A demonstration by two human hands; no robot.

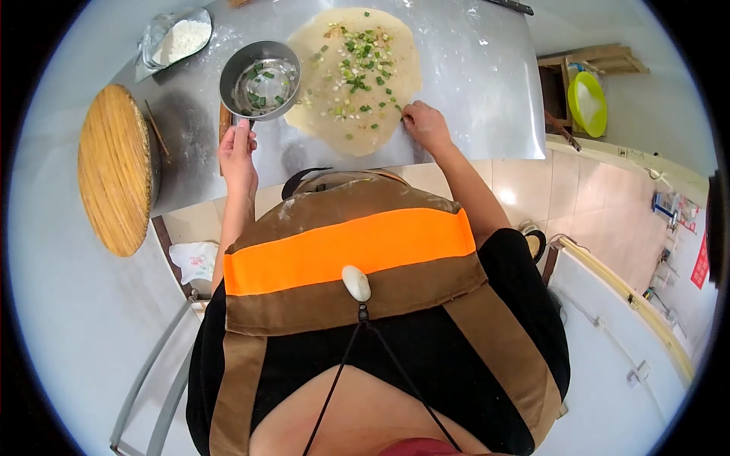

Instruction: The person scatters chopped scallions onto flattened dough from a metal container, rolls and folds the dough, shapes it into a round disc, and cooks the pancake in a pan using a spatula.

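Round wooden board (114,171) at left; green bowl (598,119) far right.

The left grip (238,152) partly hides the pan handle (252,125), and the top edge crops a possible knife (514,6).

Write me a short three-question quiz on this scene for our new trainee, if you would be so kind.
1. Multiple choice: what does the left hand hold?
(a) a round grey metal pan
(b) a blue glass jar
(c) a red plastic spoon

2. True or false: chopped green onion lies both in the pan and on the thin, pale, roundish dough sheet.

3. Fill in the blank with "middle" or "edge": the fingertips of the right hand are at the ____ of the dough sheet.

Key: 1. a; 2. true; 3. edge.
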